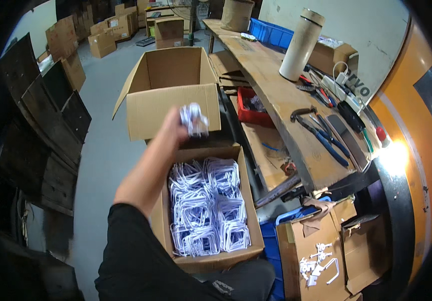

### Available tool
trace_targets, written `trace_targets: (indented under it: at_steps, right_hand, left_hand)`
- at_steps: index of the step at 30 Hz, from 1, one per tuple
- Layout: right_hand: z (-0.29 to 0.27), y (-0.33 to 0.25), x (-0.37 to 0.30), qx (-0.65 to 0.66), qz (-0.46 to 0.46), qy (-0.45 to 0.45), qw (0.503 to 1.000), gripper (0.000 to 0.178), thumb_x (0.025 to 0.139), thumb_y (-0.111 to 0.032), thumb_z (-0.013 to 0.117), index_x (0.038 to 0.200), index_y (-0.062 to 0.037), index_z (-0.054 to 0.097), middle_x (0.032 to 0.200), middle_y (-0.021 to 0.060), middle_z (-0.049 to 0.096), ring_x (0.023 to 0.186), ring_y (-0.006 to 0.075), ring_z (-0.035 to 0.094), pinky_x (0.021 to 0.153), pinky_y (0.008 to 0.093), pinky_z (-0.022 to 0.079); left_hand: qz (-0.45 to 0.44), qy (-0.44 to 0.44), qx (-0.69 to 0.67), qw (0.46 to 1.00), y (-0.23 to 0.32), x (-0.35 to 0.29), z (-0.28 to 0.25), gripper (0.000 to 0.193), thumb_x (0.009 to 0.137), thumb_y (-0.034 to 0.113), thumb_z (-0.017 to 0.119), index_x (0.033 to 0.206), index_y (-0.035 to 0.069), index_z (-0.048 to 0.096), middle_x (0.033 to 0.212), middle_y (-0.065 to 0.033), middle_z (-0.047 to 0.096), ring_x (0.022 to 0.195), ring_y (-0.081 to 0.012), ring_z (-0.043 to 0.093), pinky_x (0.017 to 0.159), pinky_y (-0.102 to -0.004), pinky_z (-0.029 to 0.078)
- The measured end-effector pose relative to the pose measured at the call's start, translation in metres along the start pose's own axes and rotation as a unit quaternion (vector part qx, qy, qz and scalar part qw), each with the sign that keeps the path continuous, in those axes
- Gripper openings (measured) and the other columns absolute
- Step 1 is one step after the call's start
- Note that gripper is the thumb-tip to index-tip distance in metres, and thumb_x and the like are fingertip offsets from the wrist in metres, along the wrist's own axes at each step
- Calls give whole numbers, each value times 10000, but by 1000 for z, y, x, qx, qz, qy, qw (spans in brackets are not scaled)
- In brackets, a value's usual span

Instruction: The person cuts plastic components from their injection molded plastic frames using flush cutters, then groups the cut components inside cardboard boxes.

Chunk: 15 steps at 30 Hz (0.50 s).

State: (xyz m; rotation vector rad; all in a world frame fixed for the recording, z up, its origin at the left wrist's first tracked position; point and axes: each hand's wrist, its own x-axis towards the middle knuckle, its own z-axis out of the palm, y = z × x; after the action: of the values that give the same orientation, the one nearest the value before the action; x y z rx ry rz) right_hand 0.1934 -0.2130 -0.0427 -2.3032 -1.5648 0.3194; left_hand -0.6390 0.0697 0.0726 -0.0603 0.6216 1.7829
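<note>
My left hand [175,125] reaches forward and is closed around a bundle of white bent-wire pieces [194,120], blurred a little. It is above the near side of an open cardboard box [173,111], whose inside bottom is hidden. Closer to me, a second open cardboard box [254,220] holds stacks of white bent-wire brackets [196,210], packed in two columns. My right hand does not show.
On the right stands a wooden bench [276,95] with pliers [326,143], a phone [344,130] and a cream flask [302,45]. A red bin [251,113] sits beneath. Small white parts [316,266] lie on cardboard at lower right. Dark panels [45,125] lean at left.
</note>
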Motion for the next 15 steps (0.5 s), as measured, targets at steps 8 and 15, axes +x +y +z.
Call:
trace_targets:
  at_steps: [8, 15]
  right_hand:
    - [14, 40, -1, 11, 2, 13, 1000, 301, 852, -170, 610, 1097, 4, 583, 1004, 196, 622, 935, 302, 608, 814, 374, 490]
    - [7, 40, -3, -36, 11, -11, 999, 293, 882, -208, 586, 1090, -2, 590, 986, 195, 624, 914, 312, 605, 806, 383, 485]
  left_hand:
    - [280, 39, 0, 959, 76, 62, 69, 856, 917, 608, 379, 1480, 34, 88, 1520, -224, 173, 1406, -382, 190, 1095, -591, 207]
    - [288, 48, -6, 956, 38, 92, -11, 741, 964, 422, 424, 1491, 61, 48, 1525, -211, 160, 1400, -374, 211, 1117, -493, 270]
